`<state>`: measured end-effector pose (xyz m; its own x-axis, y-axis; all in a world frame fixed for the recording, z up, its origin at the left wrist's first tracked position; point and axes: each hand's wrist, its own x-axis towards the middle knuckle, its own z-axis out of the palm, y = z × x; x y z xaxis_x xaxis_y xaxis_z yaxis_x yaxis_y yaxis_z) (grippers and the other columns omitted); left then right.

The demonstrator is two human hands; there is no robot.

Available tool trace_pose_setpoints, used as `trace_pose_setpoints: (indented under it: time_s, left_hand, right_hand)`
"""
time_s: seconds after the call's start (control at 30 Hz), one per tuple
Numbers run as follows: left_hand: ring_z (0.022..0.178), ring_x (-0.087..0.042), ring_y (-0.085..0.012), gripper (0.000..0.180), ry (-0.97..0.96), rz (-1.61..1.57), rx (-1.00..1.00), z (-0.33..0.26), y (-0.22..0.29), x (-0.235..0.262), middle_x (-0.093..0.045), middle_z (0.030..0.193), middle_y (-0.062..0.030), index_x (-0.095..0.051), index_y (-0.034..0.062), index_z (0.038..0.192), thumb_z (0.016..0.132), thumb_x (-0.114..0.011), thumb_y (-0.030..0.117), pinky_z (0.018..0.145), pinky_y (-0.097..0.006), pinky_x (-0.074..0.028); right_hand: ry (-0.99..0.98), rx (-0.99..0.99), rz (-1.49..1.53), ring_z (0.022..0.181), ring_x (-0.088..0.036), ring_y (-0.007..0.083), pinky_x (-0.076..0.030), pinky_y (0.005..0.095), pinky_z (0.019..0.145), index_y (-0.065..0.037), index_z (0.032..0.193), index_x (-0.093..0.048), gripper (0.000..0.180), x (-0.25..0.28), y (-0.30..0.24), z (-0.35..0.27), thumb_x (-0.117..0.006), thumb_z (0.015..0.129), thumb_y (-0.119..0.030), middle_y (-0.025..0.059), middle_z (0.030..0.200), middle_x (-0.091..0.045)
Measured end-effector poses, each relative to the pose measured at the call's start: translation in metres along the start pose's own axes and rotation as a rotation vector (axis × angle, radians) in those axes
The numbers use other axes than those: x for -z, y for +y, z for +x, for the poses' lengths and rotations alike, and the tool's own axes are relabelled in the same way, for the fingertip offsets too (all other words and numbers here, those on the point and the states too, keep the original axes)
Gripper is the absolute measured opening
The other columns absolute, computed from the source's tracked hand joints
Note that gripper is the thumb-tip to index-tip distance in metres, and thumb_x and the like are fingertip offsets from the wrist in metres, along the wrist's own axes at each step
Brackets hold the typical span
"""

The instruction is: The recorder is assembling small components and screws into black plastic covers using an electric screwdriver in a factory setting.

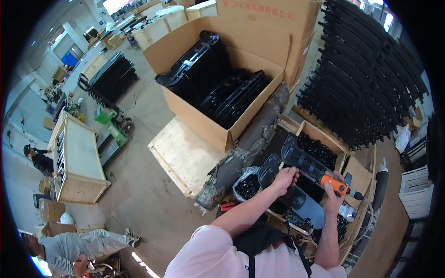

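My right hand is wrapped around an orange power screwdriver, which lies almost level with its nose toward my left hand; a cord runs from its rear end. Close to that nose, my left hand is closed with the fingertips pinched together. Whatever is between them is too small to make out. Just beyond both hands a long black plastic part with a rounded end lies across the bench. A second black part with a looped end lies beside my left hand, partly hidden by it.
A wooden bin of small black pieces and a plastic bag of black pieces flank the work. A large cardboard box holds black panels beyond a padded roller. Tall stacked black parts rise at right. Two people are at left.
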<state>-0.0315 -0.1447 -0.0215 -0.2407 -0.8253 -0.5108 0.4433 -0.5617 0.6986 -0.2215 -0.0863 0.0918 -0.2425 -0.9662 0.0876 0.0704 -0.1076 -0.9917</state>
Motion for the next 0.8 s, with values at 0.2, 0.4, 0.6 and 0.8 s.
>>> trace_pose_setpoints:
  time_s: [0.2, 0.4, 0.6, 0.8]
  left_hand:
    - [0.070, -0.056, -0.0089, 0.025, -0.033, -0.278, 0.178, -0.009, -0.009, -0.004, -0.064, 0.085, 0.0024, -0.069, 0.0087, 0.106, 0.108, -0.060, 0.032, 0.060, -0.025, -0.050]
    - [0.067, -0.055, -0.0100, 0.028, -0.045, -0.485, 0.255, -0.010, -0.019, -0.016, -0.061, 0.081, 0.0026, -0.068, 0.0095, 0.103, 0.107, -0.062, 0.036, 0.057, -0.024, -0.048]
    - [0.068, -0.056, -0.0112, 0.026, -0.080, -0.591, 0.242, -0.011, -0.021, -0.017, -0.060, 0.081, 0.0017, -0.067, 0.0090, 0.106, 0.109, -0.058, 0.034, 0.058, -0.025, -0.049]
    - [0.070, -0.056, -0.0124, 0.026, -0.086, -0.628, 0.230, -0.017, -0.025, -0.016, -0.061, 0.083, 0.0017, -0.068, 0.0095, 0.112, 0.109, -0.057, 0.032, 0.061, -0.026, -0.049]
  right_hand:
    - [0.002, -0.037, 0.100, 0.119, -0.064, 0.0244, -0.047, 0.0400, 0.110, -0.003, 0.139, -0.053, 0.057, 0.007, 0.006, -0.008, -0.074, 0.086, -0.002, 0.0172, 0.127, -0.069]
    - [-0.013, -0.081, 0.110, 0.117, -0.066, 0.0235, -0.050, 0.0384, 0.107, -0.002, 0.139, -0.053, 0.056, 0.001, 0.002, -0.019, -0.074, 0.087, -0.002, 0.0175, 0.128, -0.069]
    - [-0.017, -0.082, 0.044, 0.117, -0.066, 0.0232, -0.051, 0.0377, 0.106, -0.001, 0.139, -0.052, 0.056, -0.001, -0.002, -0.020, -0.074, 0.087, -0.003, 0.0175, 0.129, -0.069]
    - [-0.044, -0.090, 0.007, 0.118, -0.066, 0.0230, -0.051, 0.0380, 0.106, -0.001, 0.140, -0.052, 0.058, 0.001, -0.004, -0.021, -0.075, 0.087, -0.004, 0.0172, 0.130, -0.069]
